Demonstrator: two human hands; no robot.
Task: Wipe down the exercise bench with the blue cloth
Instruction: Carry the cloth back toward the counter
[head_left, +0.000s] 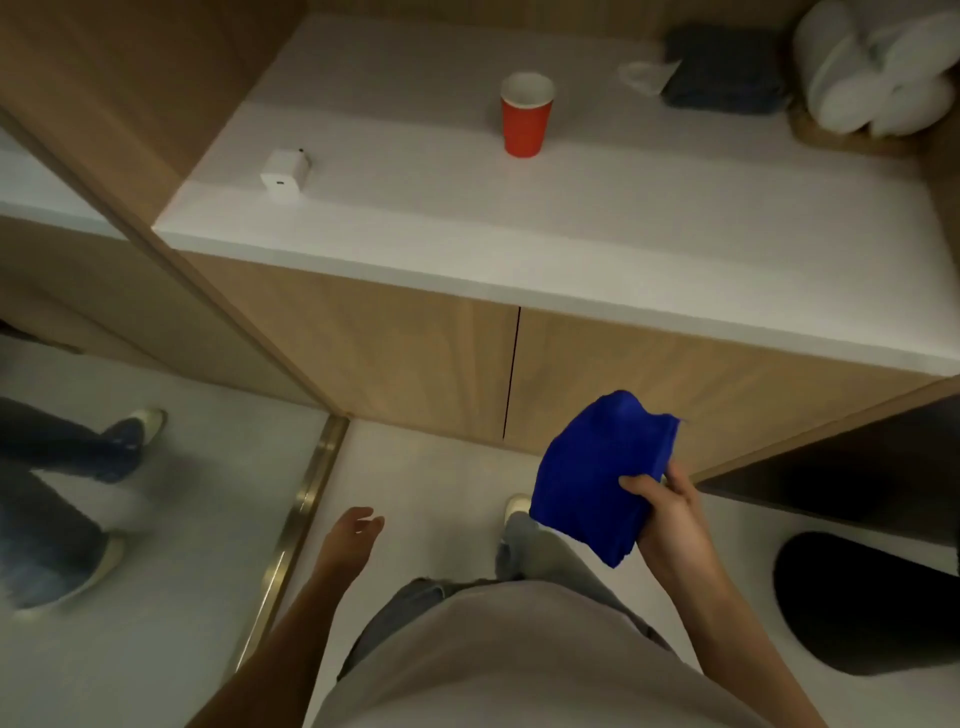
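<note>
The blue cloth (597, 473) is folded into a thick pad and held in my right hand (670, 514), thumb on top, at waist height in front of a wooden cabinet. My left hand (350, 538) hangs lower at the left over the pale floor, fingers loosely apart, holding nothing. No exercise bench can be made out in this view.
A white counter (519, 228) over wooden cabinet doors carries a red cup (525, 117), a white charger (283, 171), a dark folded cloth (724, 73) and rolled white towels (878, 73). A mirror (104, 467) stands at left. A black round object (872, 597) sits on the floor at right.
</note>
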